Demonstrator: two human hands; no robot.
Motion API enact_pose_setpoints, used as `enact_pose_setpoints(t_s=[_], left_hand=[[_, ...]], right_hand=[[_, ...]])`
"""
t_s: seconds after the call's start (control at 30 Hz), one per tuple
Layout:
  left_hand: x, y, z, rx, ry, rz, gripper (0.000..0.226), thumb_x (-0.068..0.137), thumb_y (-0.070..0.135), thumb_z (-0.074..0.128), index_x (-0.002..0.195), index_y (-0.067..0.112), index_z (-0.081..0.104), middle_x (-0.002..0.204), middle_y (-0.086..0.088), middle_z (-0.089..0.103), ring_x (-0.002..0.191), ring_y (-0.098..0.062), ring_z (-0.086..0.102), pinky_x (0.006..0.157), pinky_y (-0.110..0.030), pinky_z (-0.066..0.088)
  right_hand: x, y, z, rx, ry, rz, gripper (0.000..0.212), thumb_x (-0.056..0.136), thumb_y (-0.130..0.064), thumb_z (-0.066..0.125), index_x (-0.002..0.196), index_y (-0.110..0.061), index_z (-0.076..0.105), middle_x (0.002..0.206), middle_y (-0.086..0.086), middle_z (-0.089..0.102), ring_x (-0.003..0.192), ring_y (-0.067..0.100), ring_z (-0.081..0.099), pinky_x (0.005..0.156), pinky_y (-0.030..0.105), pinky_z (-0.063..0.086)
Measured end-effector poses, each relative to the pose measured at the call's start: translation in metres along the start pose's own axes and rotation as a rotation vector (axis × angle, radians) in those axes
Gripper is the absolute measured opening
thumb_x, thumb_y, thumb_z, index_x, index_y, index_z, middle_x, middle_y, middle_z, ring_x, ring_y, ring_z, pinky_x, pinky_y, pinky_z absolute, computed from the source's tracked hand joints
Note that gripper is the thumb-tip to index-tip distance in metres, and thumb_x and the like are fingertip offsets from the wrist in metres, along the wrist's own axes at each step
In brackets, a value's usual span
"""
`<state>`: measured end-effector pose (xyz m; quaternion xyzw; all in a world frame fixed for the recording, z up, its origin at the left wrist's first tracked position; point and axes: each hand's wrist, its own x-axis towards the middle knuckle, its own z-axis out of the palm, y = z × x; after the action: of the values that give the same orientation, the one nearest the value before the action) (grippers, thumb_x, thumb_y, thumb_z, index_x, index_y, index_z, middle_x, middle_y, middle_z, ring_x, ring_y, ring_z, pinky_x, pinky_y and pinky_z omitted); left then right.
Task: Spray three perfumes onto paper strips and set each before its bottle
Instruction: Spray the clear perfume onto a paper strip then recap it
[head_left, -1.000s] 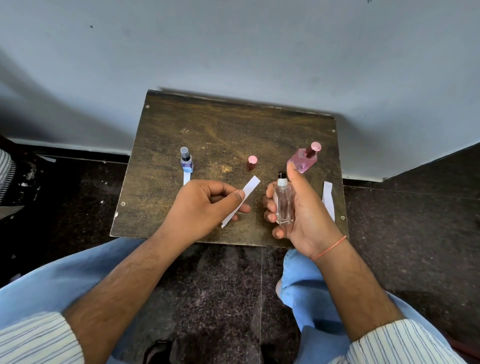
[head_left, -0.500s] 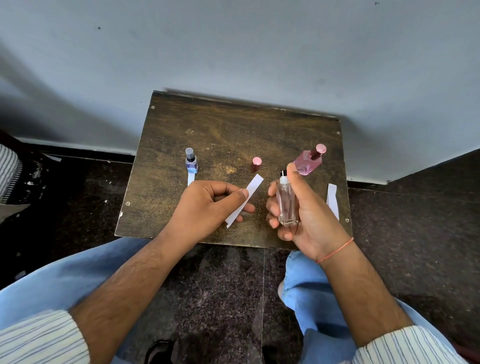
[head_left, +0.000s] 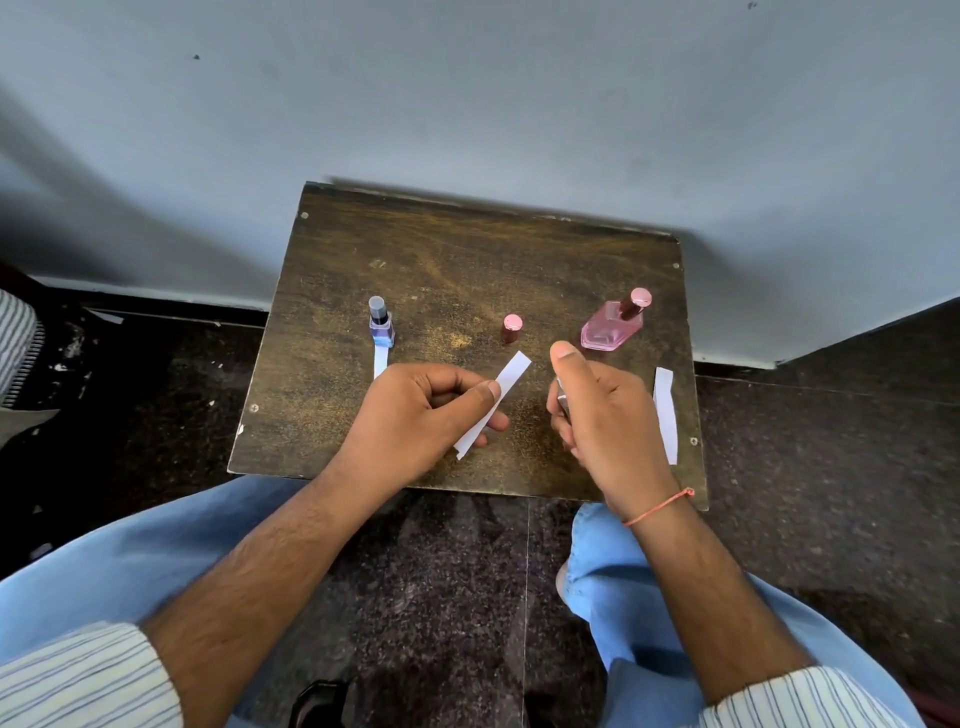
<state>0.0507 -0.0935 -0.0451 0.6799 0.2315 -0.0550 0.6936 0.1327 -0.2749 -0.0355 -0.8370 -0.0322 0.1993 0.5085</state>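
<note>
Brown wood is our little table. Our left hand pinches a paper strip above it. Our right hand wraps a clear bottle, mostly hidden. Behind stand the pink bottle and blue bottle, then a pink cap.

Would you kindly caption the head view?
Left hand holds a paper strip beside the bottle in the right hand.

One view only, from a camera worn on the person's head, looking forward and steeply down. It sits close above the small wooden surface, which fills the middle. The wall lies beyond, with knees and dark floor below.
</note>
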Motion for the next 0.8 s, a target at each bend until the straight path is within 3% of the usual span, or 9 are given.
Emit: enact_pose_setpoints(t_s=[0.13,0.27,0.37,0.43,0.5,0.57,0.8], left_hand=[[0.0005,0.0003,0.0005,0.011,0.005,0.014,0.014,0.102,0.018,0.072,0.1,0.008,0.082,0.084,-0.006,0.084,0.065,-0.014,0.075,0.062,-0.023,0.06],[0.0015,-0.0001,-0.0004,0.031,0.014,0.032,0.014,0.102,0.018,0.072,0.1,0.009,0.083,0.085,-0.005,0.085,0.066,-0.014,0.076,0.062,-0.022,0.06],[0.0015,0.0005,-0.0005,0.028,0.022,0.04,0.013,0.101,0.017,0.073,0.099,0.009,0.083,0.084,-0.005,0.085,0.065,-0.012,0.076,0.061,-0.022,0.059],[0.0022,-0.001,-0.0013,0.054,0.029,0.053,0.013,0.101,0.019,0.074,0.098,0.013,0.085,0.084,-0.003,0.085,0.067,-0.02,0.077,0.063,-0.031,0.063],[0.0021,-0.002,-0.0026,0.103,0.026,0.067,0.013,0.099,0.028,0.077,0.092,0.022,0.087,0.082,-0.001,0.084,0.075,-0.045,0.076,0.069,-0.053,0.065],[0.0024,-0.0037,-0.0035,0.133,0.02,0.076,0.015,0.093,0.039,0.077,0.087,0.029,0.087,0.081,0.0,0.084,0.079,-0.058,0.069,0.073,-0.069,0.059],[0.0022,-0.004,-0.0022,0.172,0.039,0.115,0.015,0.092,0.039,0.076,0.084,0.032,0.086,0.078,-0.001,0.083,0.077,-0.057,0.067,0.071,-0.069,0.057]], right_hand=[[-0.0002,0.0032,0.0012,-0.068,0.037,-0.053,0.067,0.098,-0.068,0.047,0.064,-0.013,0.06,0.049,0.0,0.05,0.052,0.018,0.048,0.062,0.055,0.05],[-0.0001,0.0026,0.0025,-0.1,0.054,-0.079,0.066,0.098,-0.065,0.046,0.067,-0.008,0.058,0.057,0.016,0.052,0.056,0.032,0.049,0.066,0.06,0.052],[-0.0014,0.0023,0.0039,-0.111,0.059,-0.099,0.067,0.098,-0.065,0.046,0.068,-0.007,0.057,0.056,0.016,0.052,0.058,0.039,0.051,0.064,0.06,0.052],[-0.0018,0.0022,0.0055,-0.126,0.09,-0.119,0.072,0.099,-0.069,0.048,0.068,-0.004,0.055,0.058,0.019,0.053,0.06,0.041,0.053,0.063,0.058,0.051],[-0.0014,0.0024,0.0061,-0.137,0.127,-0.133,0.075,0.099,-0.071,0.049,0.067,-0.003,0.055,0.059,0.02,0.054,0.061,0.042,0.054,0.064,0.055,0.051],[-0.0012,0.0022,0.0052,-0.138,0.151,-0.139,0.073,0.098,-0.07,0.05,0.066,-0.004,0.054,0.059,0.02,0.054,0.061,0.041,0.055,0.063,0.054,0.051],[-0.0017,0.0009,0.0038,-0.164,0.163,-0.141,0.061,0.096,-0.061,0.048,0.061,-0.012,0.052,0.06,0.016,0.054,0.065,0.037,0.055,0.066,0.053,0.051]])
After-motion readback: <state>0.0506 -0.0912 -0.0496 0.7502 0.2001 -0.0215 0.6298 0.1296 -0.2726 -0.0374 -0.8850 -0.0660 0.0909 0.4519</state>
